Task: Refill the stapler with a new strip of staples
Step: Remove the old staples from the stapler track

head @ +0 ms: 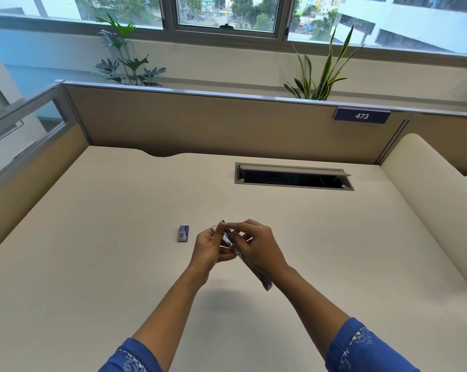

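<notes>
While both hands grip it above the desk (119, 237), stapler (243, 257) hinged open, metallic, left hand (209, 248), right hand (259, 247).

Both hands (237, 244) hold the stapler (249, 260) above the desk (92, 237).

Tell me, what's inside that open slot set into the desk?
The desk slot has its grey flap tipped up, and the inside is dark. Faint lines, possibly cables, show in there, but the shadow hides anything else.

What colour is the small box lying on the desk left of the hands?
The small box is blue-purple with a pale marking on top, seen in the head view.
</notes>
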Tool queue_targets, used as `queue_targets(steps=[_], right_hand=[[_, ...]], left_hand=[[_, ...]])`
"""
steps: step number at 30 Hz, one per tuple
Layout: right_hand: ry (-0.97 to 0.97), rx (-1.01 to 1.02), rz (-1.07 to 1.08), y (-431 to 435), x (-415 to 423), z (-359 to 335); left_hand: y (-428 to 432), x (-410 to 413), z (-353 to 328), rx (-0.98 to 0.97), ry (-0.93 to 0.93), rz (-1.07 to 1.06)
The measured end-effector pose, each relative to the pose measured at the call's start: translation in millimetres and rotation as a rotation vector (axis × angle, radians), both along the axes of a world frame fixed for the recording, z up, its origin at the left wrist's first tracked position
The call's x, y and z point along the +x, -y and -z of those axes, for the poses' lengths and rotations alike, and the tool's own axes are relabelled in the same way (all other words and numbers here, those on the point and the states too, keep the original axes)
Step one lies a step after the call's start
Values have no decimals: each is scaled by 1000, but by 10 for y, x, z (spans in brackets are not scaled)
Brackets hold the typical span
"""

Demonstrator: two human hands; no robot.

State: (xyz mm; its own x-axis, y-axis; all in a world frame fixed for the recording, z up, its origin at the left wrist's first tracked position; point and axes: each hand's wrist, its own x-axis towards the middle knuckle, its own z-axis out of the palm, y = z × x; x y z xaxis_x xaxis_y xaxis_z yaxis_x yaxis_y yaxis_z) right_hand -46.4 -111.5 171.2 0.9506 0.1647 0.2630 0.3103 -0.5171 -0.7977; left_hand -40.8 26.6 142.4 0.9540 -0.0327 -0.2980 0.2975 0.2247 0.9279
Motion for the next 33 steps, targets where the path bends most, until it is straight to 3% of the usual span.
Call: queue_targets(steps=[15,22,26,33], right_hand=[[-18,-356,-114,4,169,-247],[-1,-190,-12,6,169,-260],[4,-192,5,5,125,-241],[185,-627,-31,24,126,-284]], left_hand=[[19,-28,59,98,-27,53],[19,3,-84,103,-28,55],[47,7,-118,106,-30,49],[104,0,-82,89,-77,45]])
